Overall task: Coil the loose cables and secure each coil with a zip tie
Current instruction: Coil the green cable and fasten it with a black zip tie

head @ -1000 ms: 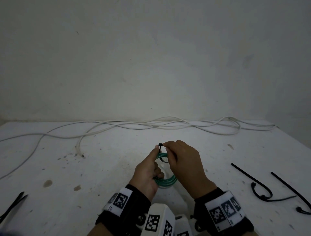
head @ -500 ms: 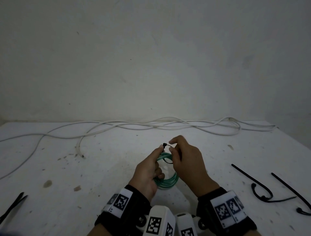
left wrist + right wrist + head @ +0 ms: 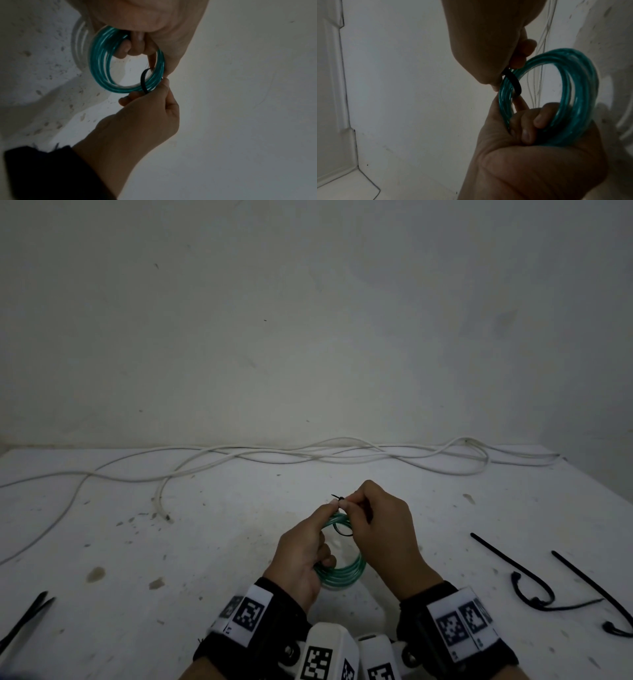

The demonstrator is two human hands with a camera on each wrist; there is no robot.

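Observation:
A small coil of green cable (image 3: 342, 573) (image 3: 102, 65) (image 3: 573, 86) stands upright above the white table (image 3: 205, 542). My left hand (image 3: 301, 556) (image 3: 539, 155) grips the coil, lower fingers curled through its middle and forefinger stretched up along its top. A black zip tie (image 3: 342, 531) (image 3: 144, 81) (image 3: 513, 82) loops around the top strands. My right hand (image 3: 380, 529) (image 3: 149, 112) pinches the tie at its head (image 3: 340, 497), right against my left fingertip. The tie's short end pokes out to the left of the pinch.
A long white cable (image 3: 308, 455) lies loose along the back of the table, one end (image 3: 164, 513) trailing forward at left. Two black zip ties (image 3: 527, 580) (image 3: 596, 594) lie at right. Another black tie (image 3: 24, 621) sits at the near left edge.
The right hand shifted its pinch on the tie's head from one side to the other and back. The left hand and coil stayed in place.

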